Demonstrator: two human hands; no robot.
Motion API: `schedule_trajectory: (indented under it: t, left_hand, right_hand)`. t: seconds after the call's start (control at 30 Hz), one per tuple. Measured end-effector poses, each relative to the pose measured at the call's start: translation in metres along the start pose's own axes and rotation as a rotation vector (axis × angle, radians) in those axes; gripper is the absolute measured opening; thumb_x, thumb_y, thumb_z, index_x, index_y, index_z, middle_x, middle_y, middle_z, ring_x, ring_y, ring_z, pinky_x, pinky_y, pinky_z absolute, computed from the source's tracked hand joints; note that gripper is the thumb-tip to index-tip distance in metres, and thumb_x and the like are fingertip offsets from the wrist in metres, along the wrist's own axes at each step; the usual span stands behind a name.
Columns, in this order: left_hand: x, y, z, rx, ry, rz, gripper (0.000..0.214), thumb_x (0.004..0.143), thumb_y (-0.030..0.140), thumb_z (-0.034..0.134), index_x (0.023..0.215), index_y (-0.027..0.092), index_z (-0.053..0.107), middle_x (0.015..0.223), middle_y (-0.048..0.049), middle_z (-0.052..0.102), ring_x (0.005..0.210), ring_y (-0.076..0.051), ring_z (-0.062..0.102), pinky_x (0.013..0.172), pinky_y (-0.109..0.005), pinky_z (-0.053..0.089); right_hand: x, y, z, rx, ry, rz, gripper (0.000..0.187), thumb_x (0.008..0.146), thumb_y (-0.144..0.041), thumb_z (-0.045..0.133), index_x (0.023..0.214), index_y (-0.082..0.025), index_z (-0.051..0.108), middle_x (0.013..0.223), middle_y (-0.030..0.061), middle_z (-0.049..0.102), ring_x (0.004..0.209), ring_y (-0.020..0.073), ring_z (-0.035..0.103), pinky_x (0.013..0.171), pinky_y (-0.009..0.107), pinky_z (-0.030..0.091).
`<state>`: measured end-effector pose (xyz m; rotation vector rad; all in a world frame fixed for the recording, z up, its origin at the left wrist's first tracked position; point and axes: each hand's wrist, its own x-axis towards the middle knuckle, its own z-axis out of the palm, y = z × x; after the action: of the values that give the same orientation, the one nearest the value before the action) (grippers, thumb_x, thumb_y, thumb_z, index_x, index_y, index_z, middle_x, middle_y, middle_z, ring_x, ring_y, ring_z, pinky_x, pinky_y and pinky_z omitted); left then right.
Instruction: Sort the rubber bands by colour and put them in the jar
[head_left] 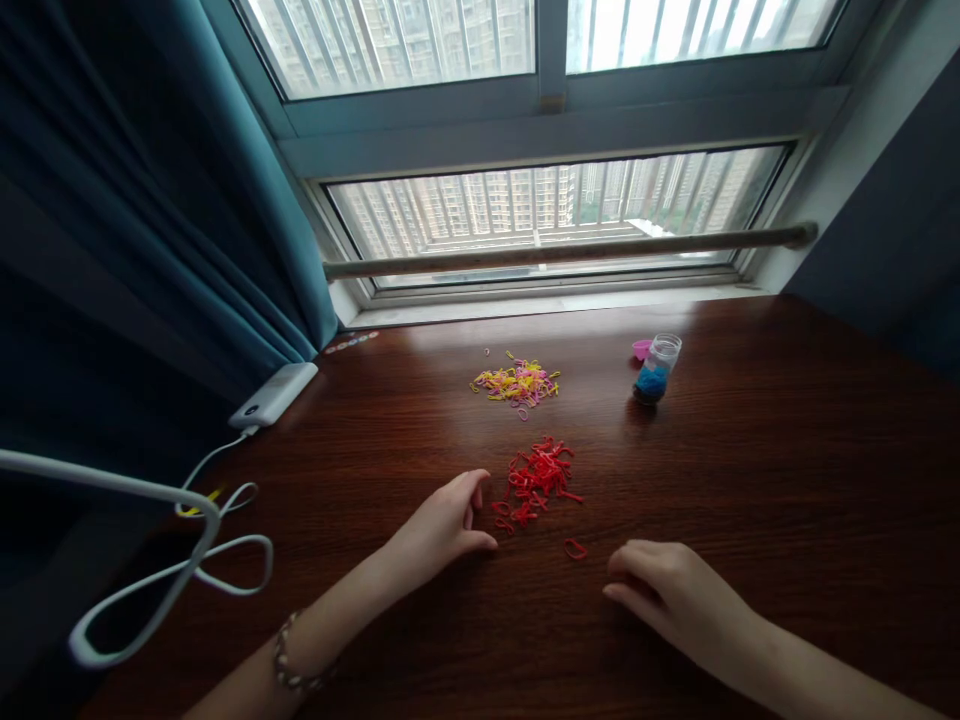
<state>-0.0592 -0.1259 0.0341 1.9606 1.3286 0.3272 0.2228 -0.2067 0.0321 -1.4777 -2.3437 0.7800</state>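
Observation:
A loose pile of red rubber bands (538,478) lies on the dark wooden table. My left hand (450,518) is at the pile's left edge, thumb and fingers apart, with nothing seen between them. One single red band (575,549) rests apart, below the pile. To the right of that band is my right hand (667,585), fingers loosely curled and a small gap between thumb and forefinger; nothing shows in it. Farther back lies a pile of yellow and pink rubber bands (517,382). A clear jar (664,350) with blue contents (651,382) stands at the back right.
Behind the jar is a pink cap (641,349). A white power bank (274,396) with a white cable (217,455) lies at the left edge, near a blue curtain (255,200). A thick white curved rod or cord (112,480) crosses the lower left. The window sill (555,305) bounds the table behind.

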Motion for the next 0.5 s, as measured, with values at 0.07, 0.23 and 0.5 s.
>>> schedule_trajectory:
  t: [0.07, 0.23, 0.5]
  left_hand:
    - [0.007, 0.003, 0.007, 0.032, 0.005, 0.041, 0.063, 0.061, 0.031, 0.070, 0.117, 0.018, 0.044, 0.086, -0.0010, 0.053, 0.062, -0.011, 0.049, 0.059, -0.024, 0.042]
    - [0.031, 0.020, 0.016, 0.096, -0.033, 0.196, 0.047, 0.066, 0.025, 0.067, 0.110, 0.019, 0.051, 0.085, -0.0017, 0.054, 0.072, -0.015, 0.052, 0.069, -0.027, 0.043]
    - [0.050, 0.019, 0.020, 0.195, 0.167, 0.193, 0.060, 0.064, 0.032, 0.068, 0.118, 0.018, 0.045, 0.102, -0.0067, 0.048, 0.085, -0.019, 0.052, 0.077, -0.032, 0.043]
  right_hand:
    - [0.006, 0.005, 0.005, 0.046, 0.030, 0.046, 0.004, 0.076, -0.023, 0.058, 0.078, -0.019, 0.056, 0.076, 0.0005, 0.059, 0.067, 0.0132, 0.055, 0.059, 0.021, 0.040]
    - [0.041, 0.005, 0.009, 0.054, 0.040, -0.069, 0.006, 0.080, -0.022, 0.053, 0.077, -0.019, 0.057, 0.076, 0.0009, 0.057, 0.069, 0.0131, 0.054, 0.062, 0.022, 0.041]
    - [0.096, 0.017, 0.004, 0.044, 0.356, -0.098, 0.047, 0.072, -0.025, 0.062, 0.116, -0.016, 0.047, 0.118, 0.0131, 0.045, 0.111, 0.0251, 0.041, 0.095, 0.039, 0.037]
